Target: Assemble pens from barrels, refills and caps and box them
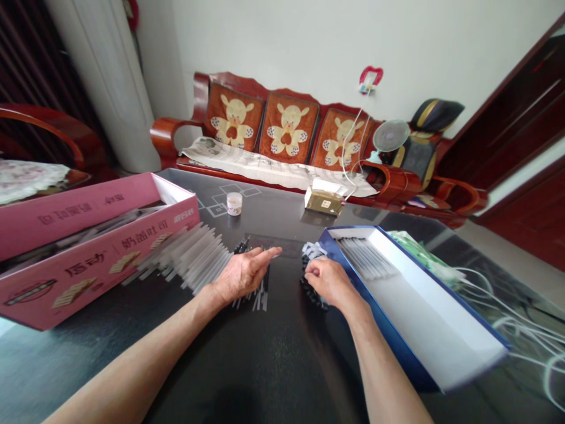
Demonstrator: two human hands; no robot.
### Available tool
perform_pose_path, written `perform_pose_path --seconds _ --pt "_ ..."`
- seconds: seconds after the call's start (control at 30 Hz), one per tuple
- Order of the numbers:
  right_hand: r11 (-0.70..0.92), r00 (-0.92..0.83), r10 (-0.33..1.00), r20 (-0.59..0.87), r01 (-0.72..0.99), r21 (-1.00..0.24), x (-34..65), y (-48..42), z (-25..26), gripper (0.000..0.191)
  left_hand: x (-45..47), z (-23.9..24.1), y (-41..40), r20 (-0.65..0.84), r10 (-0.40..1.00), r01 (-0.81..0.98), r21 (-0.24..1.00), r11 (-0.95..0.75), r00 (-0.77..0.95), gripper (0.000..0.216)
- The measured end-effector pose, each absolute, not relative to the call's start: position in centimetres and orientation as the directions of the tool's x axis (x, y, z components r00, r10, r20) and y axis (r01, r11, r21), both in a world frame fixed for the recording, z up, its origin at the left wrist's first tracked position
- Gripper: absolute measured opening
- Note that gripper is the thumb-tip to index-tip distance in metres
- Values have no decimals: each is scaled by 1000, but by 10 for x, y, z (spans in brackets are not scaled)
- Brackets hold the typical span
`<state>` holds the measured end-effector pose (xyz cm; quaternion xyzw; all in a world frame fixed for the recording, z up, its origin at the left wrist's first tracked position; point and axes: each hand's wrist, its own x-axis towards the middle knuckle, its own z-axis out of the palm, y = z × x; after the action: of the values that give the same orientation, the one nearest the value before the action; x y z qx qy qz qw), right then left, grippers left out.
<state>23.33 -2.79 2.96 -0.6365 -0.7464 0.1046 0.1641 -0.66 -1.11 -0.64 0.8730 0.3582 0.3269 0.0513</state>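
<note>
My left hand (247, 272) is over a bunch of thin black and clear sticks (261, 297), its fingers stretched out to the right. The sticks poke out below and behind the palm. Left of that hand lies a row of translucent plastic tubes (194, 253), leaning against the pink box. My right hand (330, 281) has its fingertips pinched together at a pile of small black and pale pieces (314, 252); whatever is between them is too small to name. Beside it stands a blue box (424, 318) with a white inside, holding a row of dark-tipped clear tubes (366, 259) at its far end.
The pink printed carton (97, 247) at left holds more tubes. Farther back on the dark table (273, 365) stand a small white cup (234, 204) and a tissue pack (324, 200). White cables (521, 324) and a green package (424, 253) lie at right. Behind is a wooden sofa.
</note>
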Motion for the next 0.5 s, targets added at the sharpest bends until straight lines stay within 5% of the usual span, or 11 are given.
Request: perform_pose_path --seconds 0.1,0.2,0.33,0.5 --pt "80 -11 995 104 720 -690 227 -26 35 6 -5 -6 -11 547 665 568 368 -736 509 40" --pt "-56 24 998 -52 282 -958 212 -27 35 11 -4 -7 -10 565 663 551 389 -739 491 38" --pt "-137 -16 991 -136 -101 -985 194 -28 24 22 -3 -6 -11 572 660 545 393 -741 486 36" --pt "-105 -64 994 -92 -236 -966 186 -27 7 34 -3 -5 -13 555 671 560 390 -731 492 36"
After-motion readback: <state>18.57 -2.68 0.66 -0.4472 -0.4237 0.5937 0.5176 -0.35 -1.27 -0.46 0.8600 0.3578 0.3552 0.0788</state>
